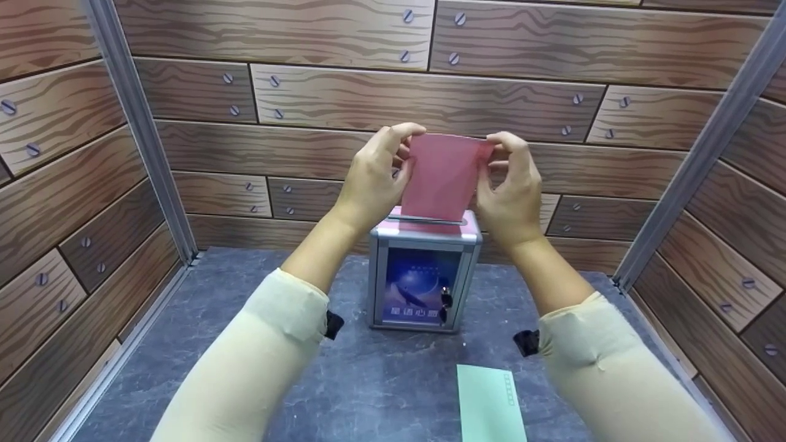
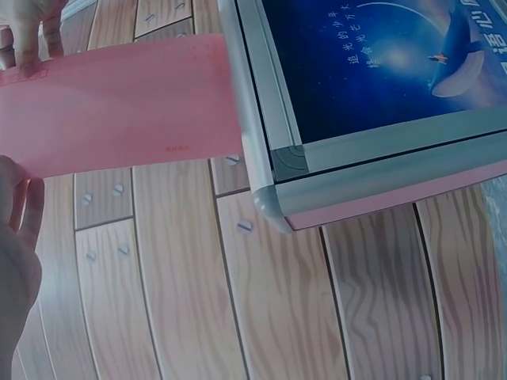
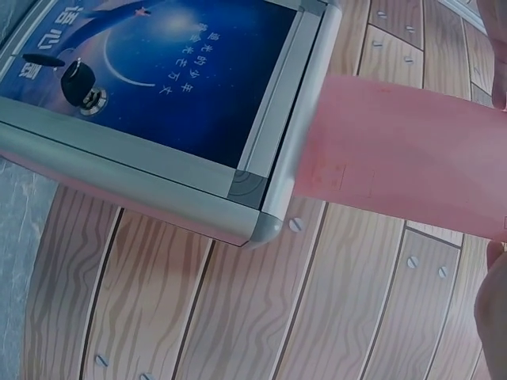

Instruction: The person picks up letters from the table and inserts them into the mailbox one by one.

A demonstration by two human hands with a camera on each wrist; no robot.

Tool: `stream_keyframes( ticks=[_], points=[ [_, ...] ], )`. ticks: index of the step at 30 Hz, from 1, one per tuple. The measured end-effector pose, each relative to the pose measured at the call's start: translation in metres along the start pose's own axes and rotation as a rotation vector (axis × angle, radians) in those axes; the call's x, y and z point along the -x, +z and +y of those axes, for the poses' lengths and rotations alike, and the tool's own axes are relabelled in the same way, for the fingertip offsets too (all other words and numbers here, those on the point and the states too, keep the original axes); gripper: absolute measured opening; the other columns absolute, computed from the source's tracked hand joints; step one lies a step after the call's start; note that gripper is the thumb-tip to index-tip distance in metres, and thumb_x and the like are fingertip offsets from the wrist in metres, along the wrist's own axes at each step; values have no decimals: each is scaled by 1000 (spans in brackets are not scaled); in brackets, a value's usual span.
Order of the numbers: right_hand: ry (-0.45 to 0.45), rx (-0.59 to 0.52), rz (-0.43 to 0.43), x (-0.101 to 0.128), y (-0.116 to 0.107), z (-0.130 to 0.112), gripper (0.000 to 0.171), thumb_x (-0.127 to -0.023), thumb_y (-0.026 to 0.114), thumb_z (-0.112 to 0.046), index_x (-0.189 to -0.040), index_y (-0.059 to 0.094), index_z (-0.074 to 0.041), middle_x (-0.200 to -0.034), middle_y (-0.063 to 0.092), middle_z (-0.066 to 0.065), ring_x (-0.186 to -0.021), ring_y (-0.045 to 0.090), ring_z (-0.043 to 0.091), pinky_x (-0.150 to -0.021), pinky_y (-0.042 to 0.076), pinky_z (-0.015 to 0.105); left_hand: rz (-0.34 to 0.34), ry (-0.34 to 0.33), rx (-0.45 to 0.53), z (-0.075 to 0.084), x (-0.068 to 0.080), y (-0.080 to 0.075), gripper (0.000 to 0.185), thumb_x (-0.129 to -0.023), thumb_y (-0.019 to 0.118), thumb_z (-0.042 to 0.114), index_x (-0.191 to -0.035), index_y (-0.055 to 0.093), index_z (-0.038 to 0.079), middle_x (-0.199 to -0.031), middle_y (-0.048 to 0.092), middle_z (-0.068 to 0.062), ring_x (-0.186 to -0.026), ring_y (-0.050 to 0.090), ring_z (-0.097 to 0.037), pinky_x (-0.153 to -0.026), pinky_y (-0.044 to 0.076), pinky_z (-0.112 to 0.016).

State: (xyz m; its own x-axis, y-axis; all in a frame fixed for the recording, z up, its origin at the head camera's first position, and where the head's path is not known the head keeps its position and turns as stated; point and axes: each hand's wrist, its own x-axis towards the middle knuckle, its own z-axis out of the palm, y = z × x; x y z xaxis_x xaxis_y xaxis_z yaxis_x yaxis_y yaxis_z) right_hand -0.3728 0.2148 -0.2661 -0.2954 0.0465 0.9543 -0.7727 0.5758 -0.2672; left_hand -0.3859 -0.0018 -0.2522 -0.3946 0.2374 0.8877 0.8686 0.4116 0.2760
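Observation:
A pink envelope (image 1: 443,175) stands upright over the pink top of a locking suggestion box (image 1: 425,276), its lower edge right at the slot (image 1: 430,220). My left hand (image 1: 374,175) pinches the envelope's left edge between thumb and fingers. On the opposite edge, near the upper corner, my right hand (image 1: 513,184) grips it the same way. The left wrist view shows the envelope (image 2: 119,111) meeting the box's top side, with faint red print on it. Blue artwork with a whale fills the box's front panel (image 3: 182,71), and keys (image 3: 78,81) hang from its lock.
A green envelope (image 1: 489,402) lies flat on the dark grey marbled table (image 1: 368,380), in front of the box and to the right. Wood-patterned walls (image 1: 344,37) with metal corner posts (image 1: 144,123) enclose the table behind and on both sides.

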Motion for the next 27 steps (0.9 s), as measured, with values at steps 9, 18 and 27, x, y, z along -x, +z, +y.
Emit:
stream_keyframes(
  ticks=[9,18,27],
  points=[
    [31,8,-19,3,4,2,31,-100,67,6,-128,58,-3,-108,70,18,-100,72,26,-87,62,22,3,-6,-5,-5,4,2,37,-100,63,-7,-135,61,5,-111,68,-17,-99,75,-25,-89,63,-23],
    [28,18,-29,3,3,6,31,-100,66,7,-128,58,-3,-107,70,19,-97,72,27,-86,60,18,-7,-10,-3,-6,4,5,37,-100,63,-7,-136,62,5,-112,68,-17,-98,74,-25,-88,63,-24],
    [56,20,-83,9,5,13,34,-99,69,3,-130,57,-4,-105,70,20,-90,75,30,-84,62,19,-18,-54,20,-16,14,11,41,-99,66,-6,-138,61,7,-114,70,-17,-97,75,-25,-87,65,-28]
  ],
)
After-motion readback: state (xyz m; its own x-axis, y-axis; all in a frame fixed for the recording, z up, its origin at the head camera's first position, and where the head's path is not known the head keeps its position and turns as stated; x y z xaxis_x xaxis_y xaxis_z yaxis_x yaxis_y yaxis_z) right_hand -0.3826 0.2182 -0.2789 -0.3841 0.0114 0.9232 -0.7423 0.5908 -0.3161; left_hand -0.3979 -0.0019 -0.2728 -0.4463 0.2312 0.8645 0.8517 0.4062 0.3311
